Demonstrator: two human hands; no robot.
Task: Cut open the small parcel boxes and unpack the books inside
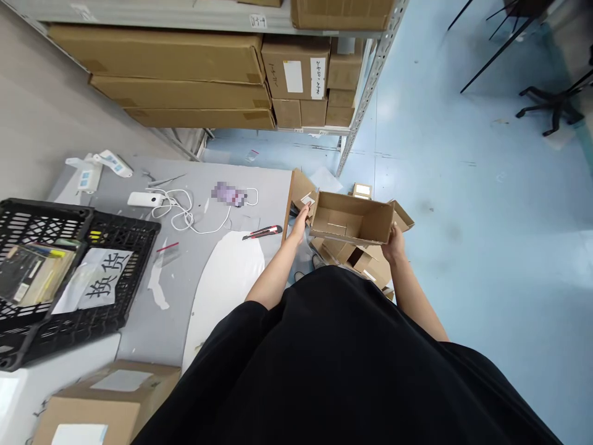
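- left hand (300, 221) gripping left end of open cardboard box (348, 217)
- right hand (393, 242) curled under box's right end, holding it
- box held up between both hands, above flattened cardboard pieces (359, 259) on the floor
- red-and-black utility knife (262, 232) lying on grey bench (199, 176), just left of left hand
- white charger (144, 199) with cable and black plastic crate (125, 247) further left on bench
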